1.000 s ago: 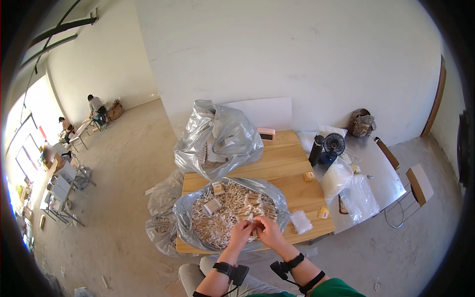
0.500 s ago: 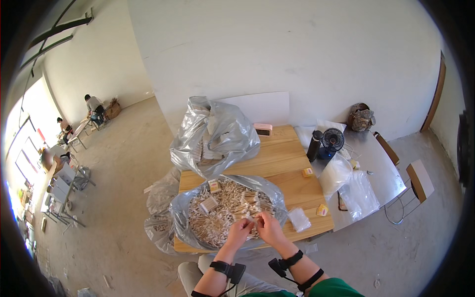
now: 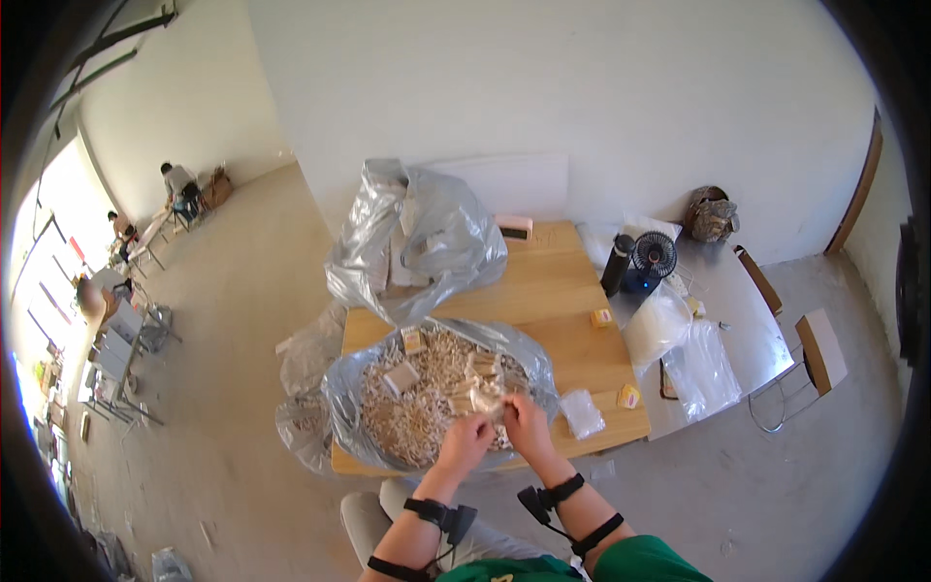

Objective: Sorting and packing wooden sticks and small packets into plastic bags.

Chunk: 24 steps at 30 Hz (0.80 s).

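Observation:
Loose cotton swabs [image 3: 402, 422] fill a wide grey plastic bag [image 3: 341, 403] that lies open at the front of the table. My left hand [image 3: 467, 442] and my right hand [image 3: 527, 427] meet over its near right part, fingers pinched. Between them is a thin, see-through piece that looks like a small clear plastic bag [image 3: 488, 401], blurred and partly covered by the fingers. Just beyond it, a bunch of swabs [image 3: 482, 369] lies lined up. A pale square pack [image 3: 401, 378] and a small box [image 3: 414, 340] rest on the heap.
Right of the heap lies a stack of clear bags [image 3: 582, 415], near two small yellow boxes [image 3: 628, 397]. Behind stands a large grey sack [image 3: 441, 233]. A metal side table [image 3: 752, 339] holds a black bottle [image 3: 617, 265], a fan [image 3: 655, 254] and plastic bags. People sit far left.
The view has shifted, so the table sits slightly higher in the picture. My hands stay close together over the swabs, and the clear piece between them shows more toward the lined-up bunch.

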{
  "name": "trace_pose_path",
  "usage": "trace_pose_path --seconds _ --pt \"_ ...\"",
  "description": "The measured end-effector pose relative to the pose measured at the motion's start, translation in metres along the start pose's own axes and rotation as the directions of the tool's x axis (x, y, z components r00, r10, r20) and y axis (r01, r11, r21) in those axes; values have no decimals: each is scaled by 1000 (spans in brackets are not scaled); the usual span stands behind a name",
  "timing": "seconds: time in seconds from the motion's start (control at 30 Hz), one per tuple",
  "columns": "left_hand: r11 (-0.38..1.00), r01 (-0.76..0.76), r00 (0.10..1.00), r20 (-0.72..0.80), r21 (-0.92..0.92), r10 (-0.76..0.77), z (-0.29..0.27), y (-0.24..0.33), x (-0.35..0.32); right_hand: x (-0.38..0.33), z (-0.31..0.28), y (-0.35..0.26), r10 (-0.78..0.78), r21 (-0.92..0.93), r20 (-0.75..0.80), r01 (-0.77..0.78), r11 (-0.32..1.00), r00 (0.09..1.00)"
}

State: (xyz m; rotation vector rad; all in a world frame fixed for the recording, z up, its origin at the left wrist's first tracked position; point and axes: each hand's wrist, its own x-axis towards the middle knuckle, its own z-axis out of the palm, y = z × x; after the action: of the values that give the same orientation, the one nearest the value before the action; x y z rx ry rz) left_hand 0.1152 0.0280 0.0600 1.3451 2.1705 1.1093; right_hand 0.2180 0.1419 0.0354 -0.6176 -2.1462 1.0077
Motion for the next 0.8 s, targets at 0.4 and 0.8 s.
trace_pose_path --seconds 0.4,0.8 --pt "547 212 883 -82 -809 -463 -15 -31 28 24 19 21 287 570 57 -267 777 956" --pt "845 142 927 -231 -516 -296 -16 -26 35 55 27 -9 264 487 130 -294 822 956"
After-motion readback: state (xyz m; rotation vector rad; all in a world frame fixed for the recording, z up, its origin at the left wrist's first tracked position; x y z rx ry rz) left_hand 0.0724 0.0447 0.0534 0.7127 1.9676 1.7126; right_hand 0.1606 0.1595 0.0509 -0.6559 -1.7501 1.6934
